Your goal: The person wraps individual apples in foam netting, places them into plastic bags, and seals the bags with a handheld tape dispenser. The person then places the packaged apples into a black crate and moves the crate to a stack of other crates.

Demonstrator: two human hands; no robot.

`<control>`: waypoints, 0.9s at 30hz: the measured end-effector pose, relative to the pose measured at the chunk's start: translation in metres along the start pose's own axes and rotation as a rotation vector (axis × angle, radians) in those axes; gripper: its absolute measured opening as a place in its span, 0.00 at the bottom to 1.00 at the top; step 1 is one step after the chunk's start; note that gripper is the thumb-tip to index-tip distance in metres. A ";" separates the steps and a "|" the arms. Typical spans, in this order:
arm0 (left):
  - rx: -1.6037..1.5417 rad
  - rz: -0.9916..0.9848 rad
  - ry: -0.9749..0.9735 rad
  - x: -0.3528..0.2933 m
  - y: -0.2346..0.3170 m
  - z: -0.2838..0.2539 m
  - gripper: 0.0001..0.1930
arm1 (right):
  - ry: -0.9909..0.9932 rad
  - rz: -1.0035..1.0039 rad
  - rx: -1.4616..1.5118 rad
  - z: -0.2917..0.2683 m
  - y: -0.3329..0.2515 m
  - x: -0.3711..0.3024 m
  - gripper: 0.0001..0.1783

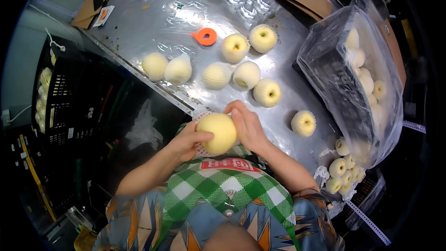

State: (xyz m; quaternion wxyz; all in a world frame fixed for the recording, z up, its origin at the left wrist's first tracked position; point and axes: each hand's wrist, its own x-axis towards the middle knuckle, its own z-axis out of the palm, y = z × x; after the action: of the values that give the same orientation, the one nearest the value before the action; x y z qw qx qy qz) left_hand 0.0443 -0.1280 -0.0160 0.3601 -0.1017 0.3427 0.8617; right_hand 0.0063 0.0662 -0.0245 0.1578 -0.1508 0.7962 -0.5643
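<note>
By the bench (281, 132), left hand (187, 140) and right hand (248, 128) clamp fingers (203, 136) on a yellow fruit (220, 132), which (seemingly smooth) could slip if loosened.

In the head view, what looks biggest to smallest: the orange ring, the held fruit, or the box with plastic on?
1. Box with plastic on
2. Held fruit
3. Orange ring
By looks, not true size.

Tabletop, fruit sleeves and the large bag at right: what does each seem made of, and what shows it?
Tabletop: probably metal, smooth and shiny, by its grey sheen.
Fruit sleeves: likely plastic foam, matte, by their pale, puffy netting.
Large bag: seemingly plastic film, glossy, by its creases and see-through sides.
</note>
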 end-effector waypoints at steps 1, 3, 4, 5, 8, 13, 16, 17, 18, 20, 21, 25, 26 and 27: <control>-0.095 -0.011 -0.026 -0.012 0.004 -0.007 0.35 | 0.065 0.081 0.109 0.006 -0.004 0.003 0.15; -0.377 0.003 -0.064 -0.021 0.013 -0.019 0.38 | 0.159 0.226 0.364 0.012 -0.006 0.020 0.14; -0.515 0.015 -0.092 -0.022 0.019 -0.025 0.39 | 0.192 0.295 0.529 0.021 -0.007 0.028 0.14; -0.552 0.058 -0.098 -0.024 0.026 -0.029 0.37 | 0.176 0.352 0.753 0.035 0.002 0.038 0.15; -0.667 0.045 -0.115 -0.026 0.045 -0.064 0.43 | 0.032 0.704 1.303 0.086 -0.007 0.064 0.21; -0.702 -0.043 -0.073 -0.034 0.091 -0.108 0.39 | 0.052 0.593 1.143 0.125 -0.038 0.102 0.21; -0.471 -0.072 0.008 -0.040 0.125 -0.117 0.39 | 0.136 -0.033 0.586 0.116 -0.054 0.123 0.21; -0.371 -0.085 0.050 -0.043 0.133 -0.122 0.40 | -0.013 -0.092 0.433 0.111 -0.068 0.129 0.28; -0.348 -0.080 0.023 -0.045 0.137 -0.129 0.41 | -0.046 -0.141 0.357 0.114 -0.080 0.136 0.28; -0.296 -0.090 -0.037 -0.046 0.146 -0.143 0.43 | -0.091 -0.228 0.205 0.120 -0.097 0.145 0.31; -0.249 -0.117 0.008 -0.046 0.154 -0.146 0.46 | -0.085 -0.227 0.232 0.123 -0.098 0.148 0.32; -0.313 -0.144 -0.135 -0.042 0.164 -0.161 0.43 | 0.011 -0.218 0.334 0.135 -0.103 0.156 0.23; -0.294 -0.134 -0.148 -0.043 0.168 -0.158 0.41 | 0.031 -0.195 0.356 0.138 -0.099 0.157 0.21; -0.277 -0.122 -0.159 -0.043 0.171 -0.153 0.39 | 0.047 -0.173 0.379 0.140 -0.095 0.156 0.19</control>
State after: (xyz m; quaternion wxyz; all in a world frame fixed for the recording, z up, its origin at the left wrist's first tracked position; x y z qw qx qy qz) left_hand -0.0534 -0.3399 -0.0230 0.4201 -0.1023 0.1844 0.8826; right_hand -0.0698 -0.1486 0.0085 0.1157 -0.1729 0.6636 -0.7186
